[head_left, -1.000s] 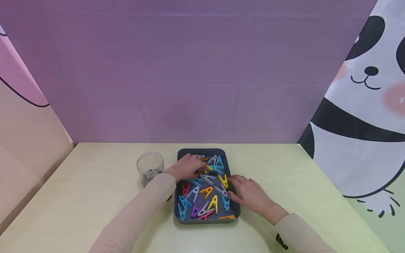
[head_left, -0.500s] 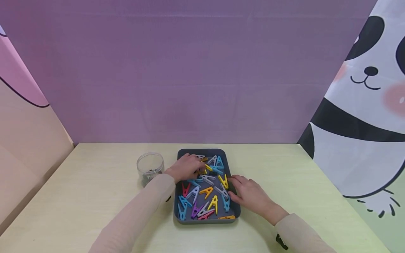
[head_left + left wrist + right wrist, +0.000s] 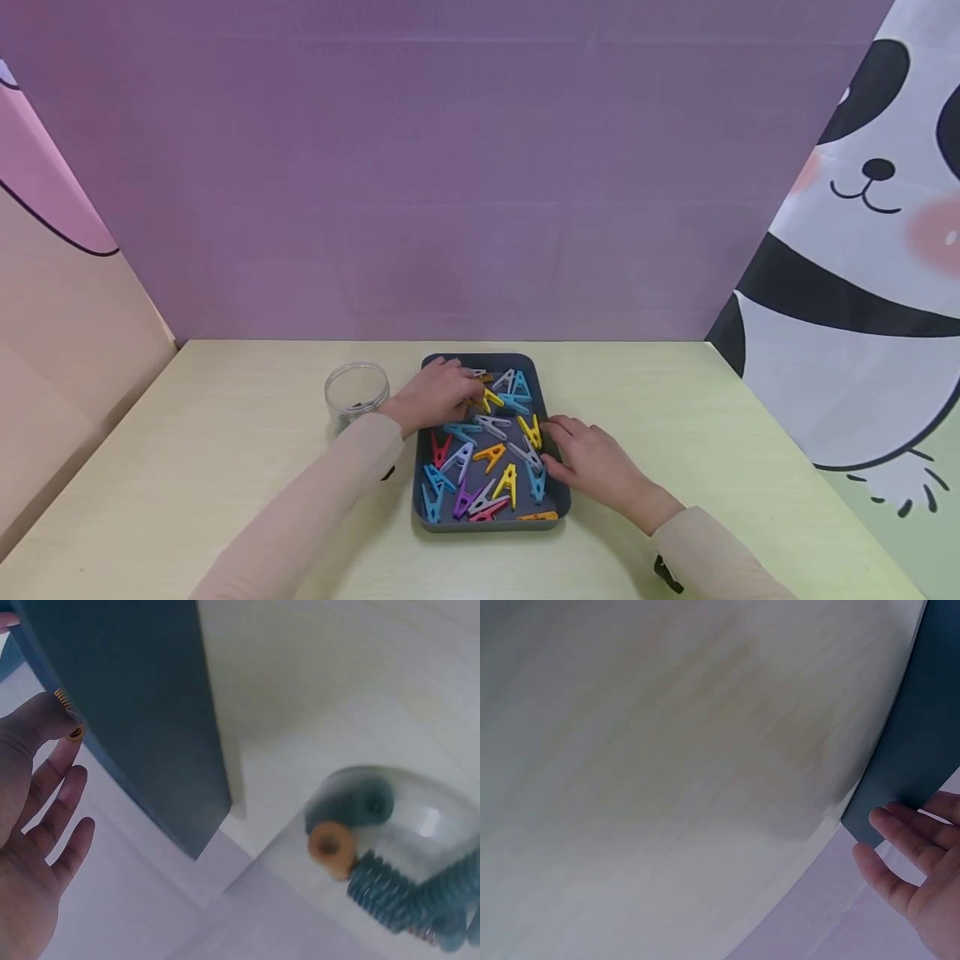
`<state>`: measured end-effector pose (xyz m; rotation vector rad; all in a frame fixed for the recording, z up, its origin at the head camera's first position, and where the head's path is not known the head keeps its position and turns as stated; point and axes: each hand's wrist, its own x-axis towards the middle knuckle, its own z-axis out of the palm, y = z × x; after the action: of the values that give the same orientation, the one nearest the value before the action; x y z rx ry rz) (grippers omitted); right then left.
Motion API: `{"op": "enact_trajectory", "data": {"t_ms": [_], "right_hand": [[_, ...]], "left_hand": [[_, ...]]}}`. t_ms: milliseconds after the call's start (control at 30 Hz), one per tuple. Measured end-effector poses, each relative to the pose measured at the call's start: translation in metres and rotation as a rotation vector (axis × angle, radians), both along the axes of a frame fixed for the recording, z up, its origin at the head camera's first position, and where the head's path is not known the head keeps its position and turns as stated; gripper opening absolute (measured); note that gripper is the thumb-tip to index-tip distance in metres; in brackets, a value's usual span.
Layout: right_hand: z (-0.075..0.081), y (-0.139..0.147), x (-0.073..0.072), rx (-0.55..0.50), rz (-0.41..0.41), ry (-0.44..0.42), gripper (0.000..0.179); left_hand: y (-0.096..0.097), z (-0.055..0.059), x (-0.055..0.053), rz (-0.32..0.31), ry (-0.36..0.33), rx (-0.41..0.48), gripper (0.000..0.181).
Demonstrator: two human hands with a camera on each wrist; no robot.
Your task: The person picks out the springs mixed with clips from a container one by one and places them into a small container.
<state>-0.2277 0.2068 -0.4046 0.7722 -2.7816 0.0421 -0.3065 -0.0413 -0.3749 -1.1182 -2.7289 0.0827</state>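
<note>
My left hand (image 3: pixel 435 392) is over the far left part of a dark grey tray (image 3: pixel 491 527) that holds several colourful clothes pegs. In the left wrist view, its thumb and index finger pinch a small orange coiled spring (image 3: pixel 74 733) at the tray's wall. My right hand (image 3: pixel 600 462) rests against the tray's right side, fingers extended and holding nothing. Near it lie a yellow peg (image 3: pixel 529 432) and a blue peg (image 3: pixel 536 482). A dark coiled spring (image 3: pixel 505 411) lies among the pegs.
A clear round jar (image 3: pixel 357 385) stands left of the tray, close to my left wrist. Inside it are several dark green coiled springs (image 3: pixel 379 889) and an orange one (image 3: pixel 330 846). A purple backdrop (image 3: pixel 450 183) rises behind the pale table (image 3: pixel 225 433).
My left hand has shifted slightly left and up toward the tray's left rim, uncovering more of a yellow peg. The right hand has stayed at the tray's side.
</note>
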Motion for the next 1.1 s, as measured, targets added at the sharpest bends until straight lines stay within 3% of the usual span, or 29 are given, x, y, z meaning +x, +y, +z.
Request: {"op": "enact_trajectory", "data": {"t_ms": [333, 600, 767, 1100], "right_hand": [[-0.001, 0.001, 0.0, 0.011, -0.005, 0.011, 0.047], [0.001, -0.001, 0.002, 0.006, -0.006, 0.009, 0.046], [0.001, -0.002, 0.002, 0.011, -0.001, 0.01, 0.047], [0.001, -0.003, 0.002, 0.003, 0.0, 0.002, 0.047]], "left_hand": [[-0.009, 0.022, 0.01, -0.003, 0.04, 0.027, 0.022], [-0.024, 0.041, 0.022, -0.052, 0.048, 0.085, 0.022], [-0.038, 0.046, 0.026, -0.051, 0.095, 0.084, 0.02], [-0.073, 0.048, 0.035, -0.008, 0.114, 0.128, 0.017]]}}
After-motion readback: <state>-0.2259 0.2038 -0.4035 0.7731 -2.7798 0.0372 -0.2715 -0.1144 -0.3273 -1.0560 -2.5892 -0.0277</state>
